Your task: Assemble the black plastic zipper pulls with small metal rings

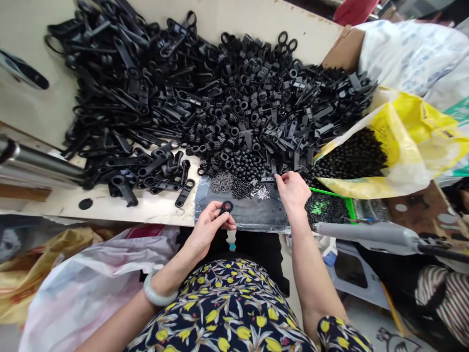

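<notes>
While the fingers of my left hand (pixel 208 225) pinched a ringed black part (pixel 227 207) above the near edge of the dark mat (pixel 256 213), its ring end lay exposed beyond the fingertips, a hold that presumably left that end accessible. My right hand (pixel 294 192) was at the mat's far side, thumb and forefinger close together at a flat black piece (pixel 268 179), though I could not tell whether they gripped or merely touched it. Silvery pins (pixel 262 193) and small black balls (pixel 249 166) lay heaped nearby, apparently grouped by kind for short reaches.
</notes>
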Available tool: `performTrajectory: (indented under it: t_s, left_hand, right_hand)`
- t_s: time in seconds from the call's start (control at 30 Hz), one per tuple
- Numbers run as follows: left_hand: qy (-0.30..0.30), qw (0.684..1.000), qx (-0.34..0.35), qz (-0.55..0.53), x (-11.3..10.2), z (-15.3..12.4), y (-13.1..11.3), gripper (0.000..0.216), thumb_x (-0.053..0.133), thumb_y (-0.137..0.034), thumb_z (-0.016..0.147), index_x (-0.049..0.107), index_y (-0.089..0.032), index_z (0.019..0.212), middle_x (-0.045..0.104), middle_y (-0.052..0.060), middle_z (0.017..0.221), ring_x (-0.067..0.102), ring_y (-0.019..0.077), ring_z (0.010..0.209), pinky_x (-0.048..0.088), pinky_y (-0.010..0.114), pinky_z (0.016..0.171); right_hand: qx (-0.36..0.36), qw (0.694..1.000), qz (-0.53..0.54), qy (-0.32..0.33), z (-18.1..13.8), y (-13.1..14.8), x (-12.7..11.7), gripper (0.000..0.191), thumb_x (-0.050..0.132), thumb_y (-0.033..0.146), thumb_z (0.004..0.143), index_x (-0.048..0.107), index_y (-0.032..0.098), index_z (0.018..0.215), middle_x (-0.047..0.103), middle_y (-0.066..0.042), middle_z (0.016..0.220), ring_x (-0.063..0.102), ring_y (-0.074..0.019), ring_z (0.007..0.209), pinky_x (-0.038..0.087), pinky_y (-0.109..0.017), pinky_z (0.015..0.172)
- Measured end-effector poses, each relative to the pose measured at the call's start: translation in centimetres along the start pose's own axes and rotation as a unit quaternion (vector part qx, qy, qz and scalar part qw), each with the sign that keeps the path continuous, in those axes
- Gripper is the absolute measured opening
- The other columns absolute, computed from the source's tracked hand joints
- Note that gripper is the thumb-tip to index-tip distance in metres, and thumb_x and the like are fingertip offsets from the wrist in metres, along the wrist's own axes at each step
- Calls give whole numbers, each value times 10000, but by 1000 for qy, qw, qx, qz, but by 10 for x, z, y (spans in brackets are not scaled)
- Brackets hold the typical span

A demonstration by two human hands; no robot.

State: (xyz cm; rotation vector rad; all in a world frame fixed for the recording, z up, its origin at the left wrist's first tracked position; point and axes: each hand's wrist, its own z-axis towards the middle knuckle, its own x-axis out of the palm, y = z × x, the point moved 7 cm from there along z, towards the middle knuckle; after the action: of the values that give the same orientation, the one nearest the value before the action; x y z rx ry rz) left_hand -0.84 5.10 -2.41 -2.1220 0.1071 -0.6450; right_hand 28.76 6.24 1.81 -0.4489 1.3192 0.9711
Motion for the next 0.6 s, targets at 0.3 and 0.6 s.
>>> performTrajectory:
  t_s: [0.3, 0.6]
  left_hand:
    - [2, 1000, -7, -22, 4, 7, -2, 352, 755, -334, 872, 528, -201, 1106, 730, -4, 803, 701, 135, 685, 525, 270, 752]
    - [-18, 987, -16, -160, 6, 11, -8, 294, 608, -244, 831, 529, -194, 1109, 772, 75, 1001, 730, 240, 969, 490, 377, 916]
  right_hand:
    - [12, 995, -62, 71, 57, 4, 7, 264, 714, 444, 871, 731, 193, 950, 743, -128, 982, 681, -288, 887, 496, -390, 784]
    - [95, 838, 537, 18, 15, 6, -18, 343, 827, 406, 756, 696, 218, 1013, 690, 27, 774, 704, -167, 617, 602, -305, 606]
